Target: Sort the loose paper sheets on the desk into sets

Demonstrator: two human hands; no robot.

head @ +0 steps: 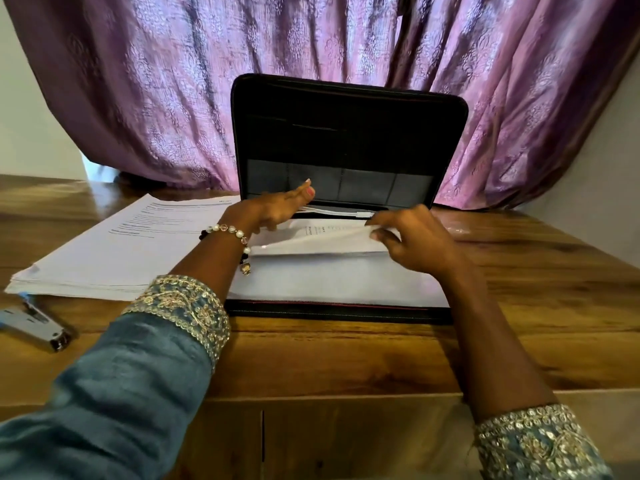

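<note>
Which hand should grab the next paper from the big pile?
Probably the left hand: the paper pile lies right beside it, while the right hand is pinching a sheet in the folder.

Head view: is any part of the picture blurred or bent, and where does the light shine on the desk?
Head view: the left hand looks slightly smeared by motion; print on the paper stack is too soft to read; wide-angle bending curves the desk edges and the open folder; pale glare lies on the wood right of the right hand.
</note>
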